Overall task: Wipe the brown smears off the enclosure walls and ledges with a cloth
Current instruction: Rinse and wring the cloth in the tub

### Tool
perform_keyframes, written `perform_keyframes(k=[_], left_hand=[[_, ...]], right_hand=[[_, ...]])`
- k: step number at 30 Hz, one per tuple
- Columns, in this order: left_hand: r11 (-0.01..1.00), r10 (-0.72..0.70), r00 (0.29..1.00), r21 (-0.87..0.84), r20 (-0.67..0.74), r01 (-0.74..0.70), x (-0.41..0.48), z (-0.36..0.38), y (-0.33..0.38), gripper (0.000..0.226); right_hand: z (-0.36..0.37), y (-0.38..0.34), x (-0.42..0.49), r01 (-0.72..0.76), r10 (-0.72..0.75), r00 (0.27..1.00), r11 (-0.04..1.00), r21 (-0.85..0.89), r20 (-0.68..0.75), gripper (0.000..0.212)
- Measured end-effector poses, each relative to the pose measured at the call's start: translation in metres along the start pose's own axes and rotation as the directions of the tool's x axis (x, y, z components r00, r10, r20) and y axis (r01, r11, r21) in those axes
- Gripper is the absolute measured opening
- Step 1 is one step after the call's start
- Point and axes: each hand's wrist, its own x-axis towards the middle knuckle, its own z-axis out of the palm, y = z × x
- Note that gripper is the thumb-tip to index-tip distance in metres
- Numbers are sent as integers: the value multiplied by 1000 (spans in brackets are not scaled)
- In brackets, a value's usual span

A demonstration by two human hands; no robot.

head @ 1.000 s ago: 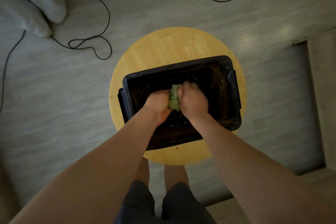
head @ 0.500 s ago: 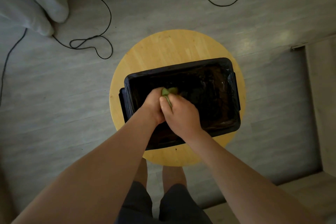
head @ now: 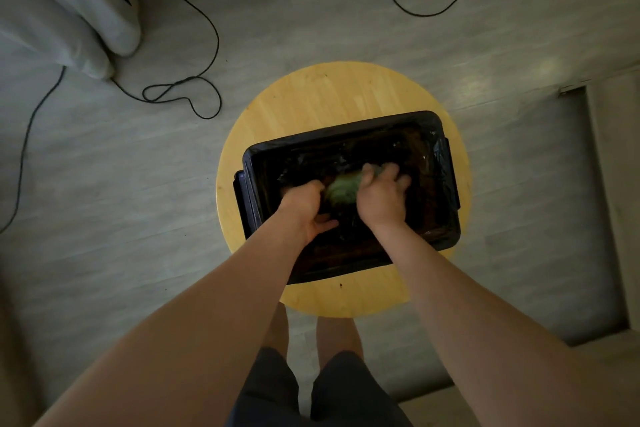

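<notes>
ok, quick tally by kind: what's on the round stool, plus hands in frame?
Black tub: 1
Green cloth: 1
Hands: 2 (left hand, right hand), both gripping the cloth inside the tub
Total: 4

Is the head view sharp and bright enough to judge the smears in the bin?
Head view: dim throughout; the bin reads almost black inside, so smears barely show; the cloth and right hand are motion-blurred; pale glare on the floor at upper right.
</notes>
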Motion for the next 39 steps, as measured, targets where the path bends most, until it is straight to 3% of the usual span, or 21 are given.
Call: perform_keyframes(k=[2, 5, 7, 9, 11, 13, 16, 17, 19, 22, 24, 26, 28, 30, 31, 32, 35, 37, 39], left_hand=[[1000, -26, 999, -15, 20, 26, -2, -3, 0, 17], [999, -30, 994, -9, 103, 31, -10, -2, 2, 27], [999, 4, 998, 47, 69, -8, -12, -1, 3, 24], [993, 55, 998, 100, 33, -59, -17, -1, 4, 24], [980, 79, 996, 178, 34, -84, -24, 2, 4, 25], [972, 82, 994, 216, 77, -97, -33, 9, 3, 23], [994, 48, 993, 89, 107, -58, -43, 15, 6, 24], [1000, 17, 991, 16, 129, -19, -44, 16, 7, 25], [996, -48, 986, -63, 157, 59, -45, 17, 12, 33], [993, -115, 989, 6, 95, 115, -39, 17, 14, 39], [982, -182, 977, 80, 114, 173, -37, 16, 15, 40], [961, -257, 953, 150, 163, 233, -38, 15, 16, 43], [926, -317, 930, 272, 188, 260, -42, 16, 18, 44], [892, -321, 929, 389, 185, 230, -49, 21, 18, 40], [886, -278, 945, 425, 173, 184, -51, 24, 17, 38], [889, -207, 965, 442, 163, 116, -50, 28, 15, 35], [875, 20, 990, 476, 136, -83, -46, 40, 10, 32], [851, 135, 986, 498, 98, -166, -45, 46, 12, 32], [821, 255, 964, 510, 76, -257, -45, 49, 14, 30]], right_hand=[[-2, -4, -17, 116, -125, 976, 991, 63, 178, 35], [-14, -9, -46, 310, -377, 859, 921, 234, 346, 22], [-20, -7, -55, 394, -463, 811, 884, 253, 357, 26], [-24, -1, -55, 424, -475, 834, 877, 225, 280, 35], [-26, 3, -49, 330, -369, 909, 921, 206, 195, 43], [-31, 1, -43, 158, -215, 955, 952, 263, 206, 47], [-44, -8, -41, -94, -99, 932, 863, 496, 349, 53], [-47, -9, -42, -115, -96, 922, 856, 504, 374, 54], [-54, -10, -43, 18, -159, 939, 907, 421, 303, 55], [-58, -5, -45, 278, -324, 938, 916, 290, 123, 44], [-63, -1, -47, 504, -515, 857, 849, 158, 33, 35], [-68, 0, -49, 689, -691, 723, 721, 67, 3, 29], [-70, 1, -50, 805, -805, 593, 593, 9, 20, 29], [-70, 0, -49, 851, -849, 526, 526, -9, 50, 30], [-70, -2, -49, 837, -836, 546, 548, 11, 54, 31], [-70, -4, -49, 785, -788, 613, 615, 69, 54, 32], [-75, -19, -48, 382, -448, 887, 846, 372, 110, 42], [-75, -27, -43, 143, -240, 956, 882, 450, 166, 48], [-72, -33, -35, -111, -56, 957, 837, 536, 285, 49]])
